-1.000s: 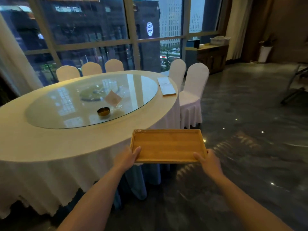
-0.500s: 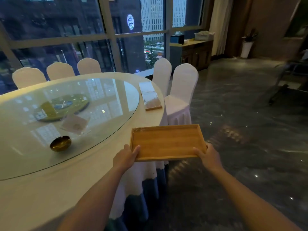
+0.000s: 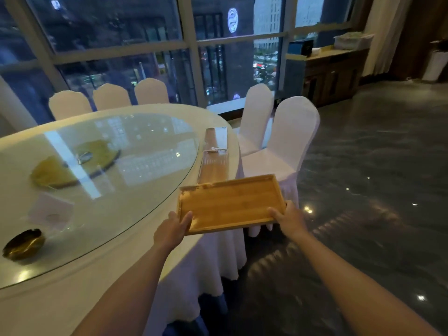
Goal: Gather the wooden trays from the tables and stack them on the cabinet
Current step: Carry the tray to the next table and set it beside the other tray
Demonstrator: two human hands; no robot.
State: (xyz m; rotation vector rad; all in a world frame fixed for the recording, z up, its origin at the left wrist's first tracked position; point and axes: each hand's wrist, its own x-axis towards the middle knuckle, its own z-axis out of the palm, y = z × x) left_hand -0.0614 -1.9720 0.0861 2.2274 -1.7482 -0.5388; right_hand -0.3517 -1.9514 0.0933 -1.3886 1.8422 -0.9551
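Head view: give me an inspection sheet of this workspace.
Surface: round white-clothed table with a glass turntable.
Job's things: rectangular wooden tray held level at the table edge; more trays lying on the table beyond it; wooden cabinet by the window.
Clutter: dark round ashtray.
Grippers: left hand and right hand grip the tray's near corners.
Cables: nothing seen.
Surroundings: white-covered chairs, glossy dark floor.

Tall windows (image 3: 121, 44), white-covered chairs (image 3: 291, 141), glossy dark floor (image 3: 375, 190).
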